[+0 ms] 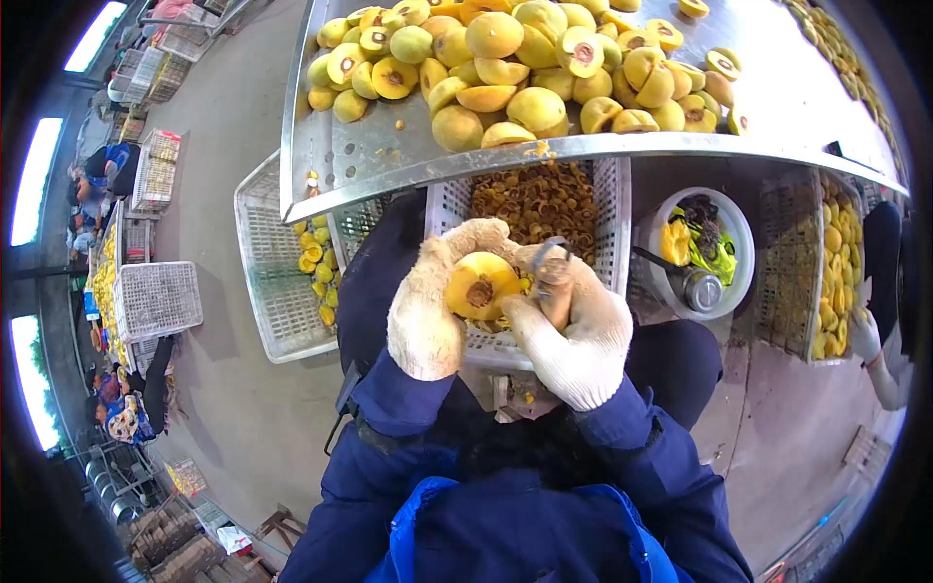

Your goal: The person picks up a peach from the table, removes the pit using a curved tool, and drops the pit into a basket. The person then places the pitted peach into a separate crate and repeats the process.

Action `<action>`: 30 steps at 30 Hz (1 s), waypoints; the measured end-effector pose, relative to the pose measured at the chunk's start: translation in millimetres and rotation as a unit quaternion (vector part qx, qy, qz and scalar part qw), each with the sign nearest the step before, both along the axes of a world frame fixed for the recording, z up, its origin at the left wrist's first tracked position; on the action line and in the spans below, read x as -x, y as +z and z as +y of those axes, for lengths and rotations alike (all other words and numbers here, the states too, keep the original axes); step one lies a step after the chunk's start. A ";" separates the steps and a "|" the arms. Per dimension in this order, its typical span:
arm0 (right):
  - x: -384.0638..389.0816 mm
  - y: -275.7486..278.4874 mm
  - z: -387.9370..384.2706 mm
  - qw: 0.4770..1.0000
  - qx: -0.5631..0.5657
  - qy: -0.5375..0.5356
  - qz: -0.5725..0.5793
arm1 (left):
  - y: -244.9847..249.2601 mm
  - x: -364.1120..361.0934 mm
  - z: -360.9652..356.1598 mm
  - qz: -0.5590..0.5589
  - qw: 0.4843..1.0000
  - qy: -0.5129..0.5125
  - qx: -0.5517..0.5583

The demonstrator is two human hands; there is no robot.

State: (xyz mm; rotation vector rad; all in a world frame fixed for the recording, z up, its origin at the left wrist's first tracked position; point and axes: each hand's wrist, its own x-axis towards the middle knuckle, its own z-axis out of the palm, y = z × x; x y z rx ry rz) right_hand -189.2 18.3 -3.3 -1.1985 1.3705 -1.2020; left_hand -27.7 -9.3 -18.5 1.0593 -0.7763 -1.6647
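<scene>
My left hand (426, 316), in a stained white knit glove, is closed round a yellow peach half (483, 284). Its cut face is turned up, with the brown pit area at the centre. Close beside the fruit, my gloved right hand (581, 340) grips a small pitting tool (554, 282) with a curved metal end and a brown handle. The right fingertips touch or nearly touch the peach's edge. Below both hands is a white plastic crate (612, 219) holding many brown pits and scraps (535, 199).
A metal table (389, 160) ahead carries heaped peach halves (496, 58). Left stands a white crate (255, 262) with peach pieces; right, a white bucket (741, 262) with a metal-lidded container and a crate of peaches (838, 262). A co-worker's gloved hand (863, 335) is at far right.
</scene>
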 end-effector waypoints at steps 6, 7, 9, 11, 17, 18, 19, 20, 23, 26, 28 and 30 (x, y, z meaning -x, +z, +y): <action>3.6 -24.4 5.8 0.975 0.150 0.034 0.162 | 6.6 -0.7 20.5 -0.135 0.988 -0.075 0.026; 6.5 -24.6 1.5 0.962 0.189 0.032 0.195 | 3.9 -2.0 20.3 -0.147 0.983 -0.082 0.077; 7.4 -18.9 5.5 0.963 0.147 0.047 0.219 | -12.4 -1.5 23.3 -0.127 0.986 -0.077 0.076; 4.5 -13.9 5.0 0.970 0.146 0.029 0.192 | -1.1 2.8 22.9 -0.132 0.982 -0.096 0.099; 5.5 -5.4 4.8 0.981 0.077 0.061 0.167 | -0.9 16.3 18.6 -0.237 0.964 -0.046 0.112; 6.9 -5.5 7.9 0.983 0.052 0.080 0.159 | 0.1 17.1 15.6 -0.152 0.986 -0.024 0.058; 5.3 -3.8 11.5 0.987 0.027 0.085 0.132 | 0.7 18.1 13.6 -0.066 0.998 -0.004 -0.002; 2.5 -0.3 13.2 0.990 -0.003 0.088 0.107 | 3.2 20.6 8.5 -0.115 0.993 0.026 0.024; 8.5 -11.0 17.5 0.981 -0.164 0.073 -0.069 | -29.5 9.4 -9.7 0.116 0.987 0.098 -0.056; 10.2 -1.2 13.5 0.988 -0.125 0.087 -0.029 | -18.5 7.1 -6.5 0.184 0.978 0.082 -0.051; 5.1 -5.4 15.2 0.992 -0.056 0.109 0.044 | -24.1 7.7 -4.8 0.183 0.978 0.095 -0.043; 1.0 -8.0 17.0 0.988 -0.023 0.128 0.085 | -22.3 9.5 -1.4 0.157 0.983 0.091 -0.024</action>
